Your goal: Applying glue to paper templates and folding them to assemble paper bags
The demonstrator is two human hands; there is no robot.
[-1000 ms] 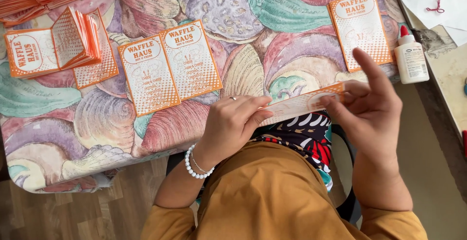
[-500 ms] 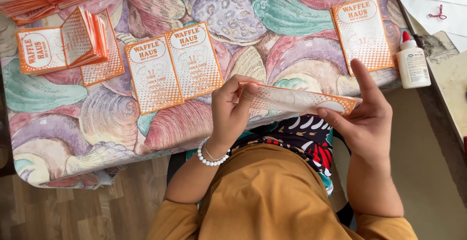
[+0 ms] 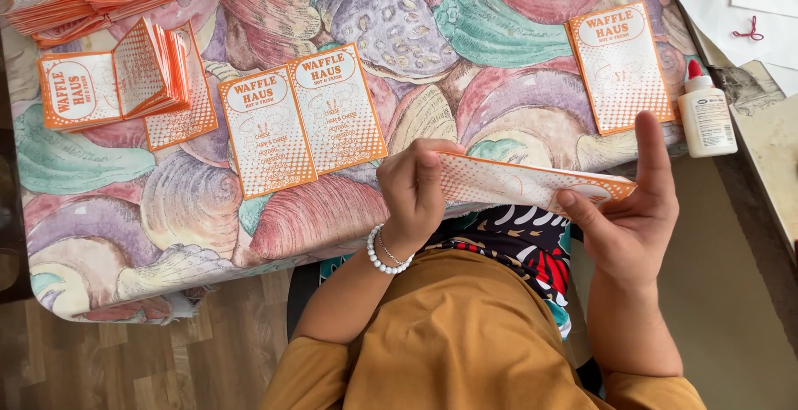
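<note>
We hold the orange-and-white paper bag (image 3: 532, 184) lengthwise across mid-frame, left hand (image 3: 413, 194) pinching one end, right hand (image 3: 632, 211) clamping the other.

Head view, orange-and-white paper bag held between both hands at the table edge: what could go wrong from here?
1. The paper bag is pinched only at its ends by the left hand and right hand; its unsupported middle may buckle or crease crookedly.
2. The glue bottle stands near the right hand at the table corner; a sweep could topple it.
</note>
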